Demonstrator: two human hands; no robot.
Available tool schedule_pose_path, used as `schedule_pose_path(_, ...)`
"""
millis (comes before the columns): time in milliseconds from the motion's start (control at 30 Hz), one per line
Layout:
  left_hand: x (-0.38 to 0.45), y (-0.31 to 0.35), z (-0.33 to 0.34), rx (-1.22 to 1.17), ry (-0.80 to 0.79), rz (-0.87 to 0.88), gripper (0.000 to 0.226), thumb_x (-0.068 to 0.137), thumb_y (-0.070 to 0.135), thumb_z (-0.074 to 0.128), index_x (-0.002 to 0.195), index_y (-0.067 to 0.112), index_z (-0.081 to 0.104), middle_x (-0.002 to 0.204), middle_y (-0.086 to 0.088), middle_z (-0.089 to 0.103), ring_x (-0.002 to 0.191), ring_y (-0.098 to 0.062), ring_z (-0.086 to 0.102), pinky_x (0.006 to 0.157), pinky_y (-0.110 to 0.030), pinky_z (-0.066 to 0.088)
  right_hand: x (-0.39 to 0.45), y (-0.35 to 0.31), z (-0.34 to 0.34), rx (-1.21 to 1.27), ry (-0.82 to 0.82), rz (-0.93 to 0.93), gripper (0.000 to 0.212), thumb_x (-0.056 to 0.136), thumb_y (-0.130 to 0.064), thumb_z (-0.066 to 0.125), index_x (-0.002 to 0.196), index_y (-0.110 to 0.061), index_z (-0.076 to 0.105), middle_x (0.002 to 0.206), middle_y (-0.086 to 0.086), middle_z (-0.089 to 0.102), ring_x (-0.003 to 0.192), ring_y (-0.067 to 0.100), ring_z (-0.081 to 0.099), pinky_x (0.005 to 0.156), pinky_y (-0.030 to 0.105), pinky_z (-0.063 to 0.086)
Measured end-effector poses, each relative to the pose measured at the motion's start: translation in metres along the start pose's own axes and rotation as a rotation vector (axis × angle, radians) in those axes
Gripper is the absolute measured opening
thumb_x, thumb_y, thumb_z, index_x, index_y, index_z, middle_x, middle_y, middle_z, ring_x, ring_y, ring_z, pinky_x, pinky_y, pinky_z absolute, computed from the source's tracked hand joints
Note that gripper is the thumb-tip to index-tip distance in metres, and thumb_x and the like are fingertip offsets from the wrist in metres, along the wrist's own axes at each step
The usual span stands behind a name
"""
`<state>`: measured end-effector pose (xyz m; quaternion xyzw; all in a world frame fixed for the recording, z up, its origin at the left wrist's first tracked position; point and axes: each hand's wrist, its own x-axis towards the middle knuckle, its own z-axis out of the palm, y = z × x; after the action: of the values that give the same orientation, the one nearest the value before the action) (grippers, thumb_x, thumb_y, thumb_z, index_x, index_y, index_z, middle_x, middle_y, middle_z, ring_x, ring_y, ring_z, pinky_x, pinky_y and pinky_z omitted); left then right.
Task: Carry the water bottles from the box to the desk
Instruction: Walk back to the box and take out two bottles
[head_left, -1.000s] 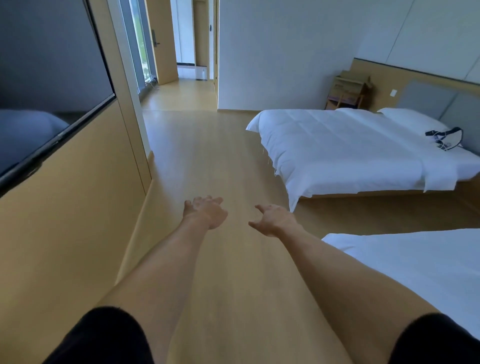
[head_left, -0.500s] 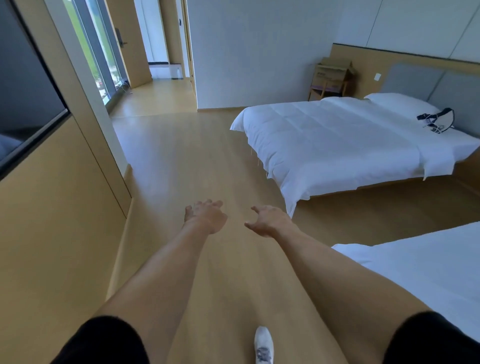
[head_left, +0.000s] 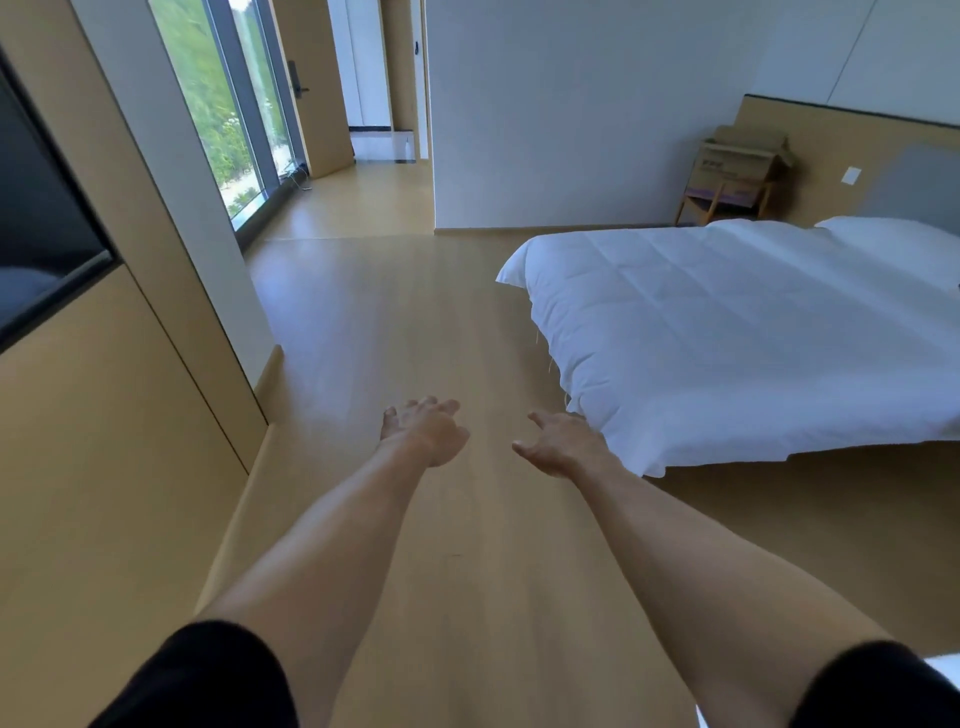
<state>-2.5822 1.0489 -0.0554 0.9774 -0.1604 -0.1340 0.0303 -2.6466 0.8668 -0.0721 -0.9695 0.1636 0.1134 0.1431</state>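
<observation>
Head view: left hand (head_left: 423, 430) and right hand (head_left: 563, 444), each grip wide and empty, reach over the floor beside the bed (head_left: 737, 332). Beyond the bed sits a cardboard box (head_left: 740, 156); no bottles or tabletop show, so carrying seemingly remains.

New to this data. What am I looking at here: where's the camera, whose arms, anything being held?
There is no robot in these pictures. A person wears one wide-angle camera on the head, and it looks forward and down, so the two bare arms reaching into the picture are the person's own. The left hand and the right hand are both out in front over the wooden floor, with relaxed fingers and nothing in them. To the right is a bed with a white duvet. Beyond it, a cardboard box sits on a small wooden chair by the wall. On the left are a tall window and a dark screen. No bottles or desk are visible.
</observation>
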Motion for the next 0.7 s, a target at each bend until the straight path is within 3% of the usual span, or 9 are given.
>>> schedule_pose_path(333,0.153,-0.017,-0.03,-0.056,0.0,-0.023,0.056,0.103,0.05,0.039,0.155,0.03,0.033,0.16,-0.004,0.034,0.147,-0.03,0.032,0.12,-0.048,0.024,0.152,-0.021,-0.026,-0.063,-0.008,-0.029,0.065,0.097,-0.059,0.045,0.154,-0.031,0.031,0.154,0.004,0.043,0.142,0.026,0.039,0.111,0.043,0.034)
schedule_pose_path(700,0.394,-0.072,-0.084,-0.073,-0.036,0.037,0.054,0.102,0.048,0.038,0.154,0.032,0.035,0.159,-0.002,0.036,0.146,-0.027,0.033,0.117,-0.046,0.024,0.377,-0.081,-0.079,-0.123,-0.026,0.052,0.067,0.098,-0.058,0.041,0.157,-0.03,0.026,0.157,0.006,0.038,0.143,0.028,0.038,0.114,0.043,0.034)
